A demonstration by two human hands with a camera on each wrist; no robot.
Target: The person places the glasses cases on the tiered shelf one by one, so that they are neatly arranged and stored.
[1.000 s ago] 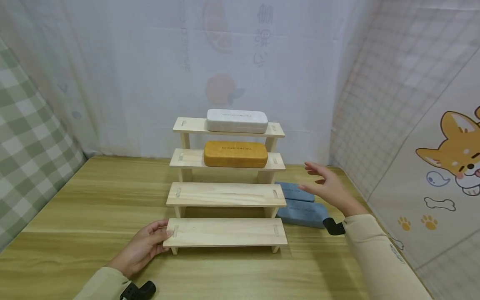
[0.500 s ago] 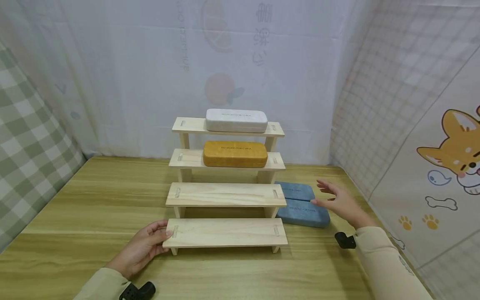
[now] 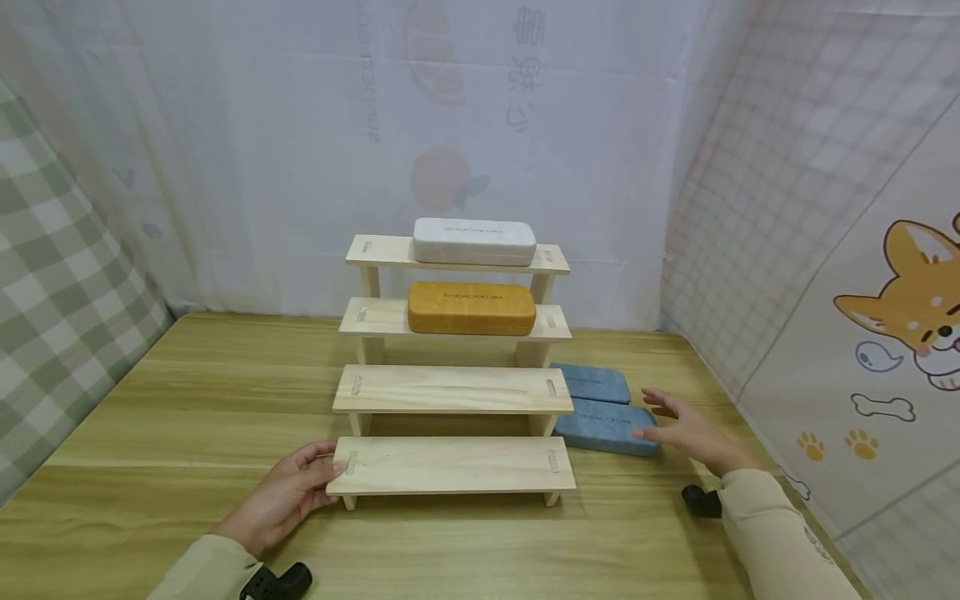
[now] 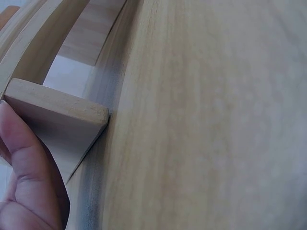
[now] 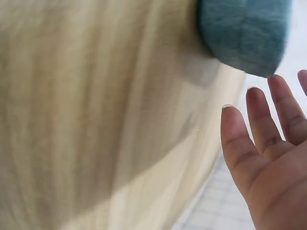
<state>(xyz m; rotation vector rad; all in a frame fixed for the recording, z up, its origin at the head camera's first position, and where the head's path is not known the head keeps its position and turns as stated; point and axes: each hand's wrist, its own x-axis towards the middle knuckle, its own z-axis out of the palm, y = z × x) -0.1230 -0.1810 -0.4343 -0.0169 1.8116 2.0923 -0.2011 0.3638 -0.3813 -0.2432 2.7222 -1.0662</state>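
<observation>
A stepped wooden display stand (image 3: 453, 467) stands mid-table. My left hand (image 3: 288, 496) holds the left end of its lowest shelf, thumb at the edge; the left wrist view shows that hand (image 4: 29, 177) beside a leg of the stand (image 4: 57, 108). To the right of the stand lie two blue glasses cases, the near case (image 3: 603, 427) and the far case (image 3: 592, 383), their left ends hidden. My right hand (image 3: 693, 437), fingers spread, is at the near case's right end. In the right wrist view its fingers (image 5: 235, 129) sit close to the blue case (image 5: 244, 33); contact is unclear.
A white glasses case (image 3: 474, 242) lies on the top shelf and a mustard-yellow one (image 3: 471, 308) on the shelf below. A white curtain (image 3: 285, 167) hangs behind the wooden table (image 3: 225, 375); a dog-print cloth (image 3: 825, 292) borders it at right, green checked fabric (image 3: 60, 267) at left.
My right hand has come down and outward, from above the blue cases to the near case's right end. My left hand and the stand have kept their places.
</observation>
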